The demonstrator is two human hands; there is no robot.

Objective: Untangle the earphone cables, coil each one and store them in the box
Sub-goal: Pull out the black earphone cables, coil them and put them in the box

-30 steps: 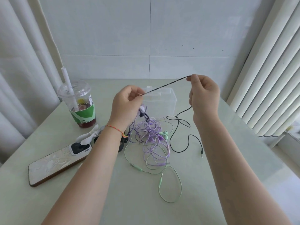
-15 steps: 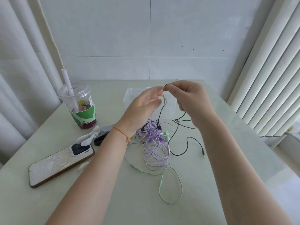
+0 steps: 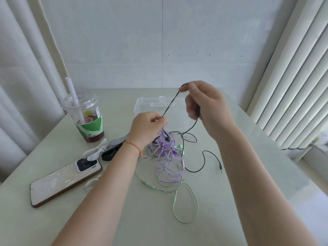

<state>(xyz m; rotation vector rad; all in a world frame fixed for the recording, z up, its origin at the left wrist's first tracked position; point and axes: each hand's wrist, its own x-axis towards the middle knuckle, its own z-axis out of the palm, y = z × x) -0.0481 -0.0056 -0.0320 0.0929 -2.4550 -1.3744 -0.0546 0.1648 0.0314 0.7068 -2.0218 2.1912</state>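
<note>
**Black earphone cable stretched between two hands above the tangle**

The left hand pinched the black cable between curled fingers and thumb, just in front of the clear plastic box. From that pinch a taut stretch of cable rose up and to the right, across the box, to the right hand, which gripped its upper end between thumb and forefinger, higher than the box rim. More of the black cable dropped from under the right hand, looped on the table just in front of the box and ended in a plug well to the right of the pile.

The purple cable lay in a loose heap in front of the box, directly below the left hand, with the green cable threaded through it and trailing in a loop nearer the person.

Well left of the box stood a drink cup with a straw; in front of that, a phone lay flat.
</note>
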